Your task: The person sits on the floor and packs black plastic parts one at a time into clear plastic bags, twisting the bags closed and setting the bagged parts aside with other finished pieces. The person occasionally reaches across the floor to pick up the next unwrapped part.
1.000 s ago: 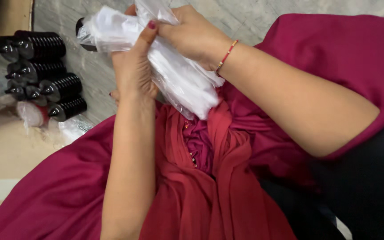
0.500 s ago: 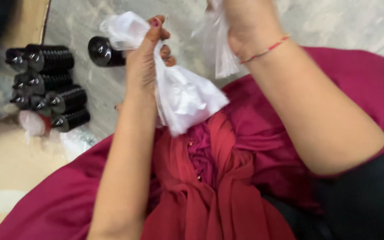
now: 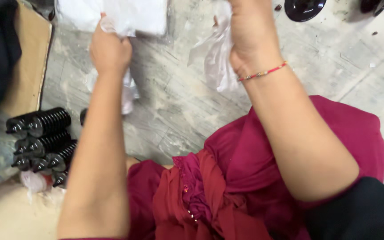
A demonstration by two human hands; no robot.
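Observation:
My left hand is closed on a thin white plastic bag that spreads out flat above it, with a tail of plastic hanging below my wrist. My right hand, with a red thread bracelet on its wrist, grips another crumpled clear plastic bag that dangles to the left of the wrist. Both arms are stretched forward over a grey stone floor. My lap is covered in dark red cloth.
Several black ribbed cylindrical parts lie stacked at the left beside a sheet of brown cardboard. A black round part sits on the floor at the top right. A small wad of plastic lies below the stack.
Both hands have moved forward and apart, from a bundle held together over my lap to two separate pieces of plastic held out over the floor.

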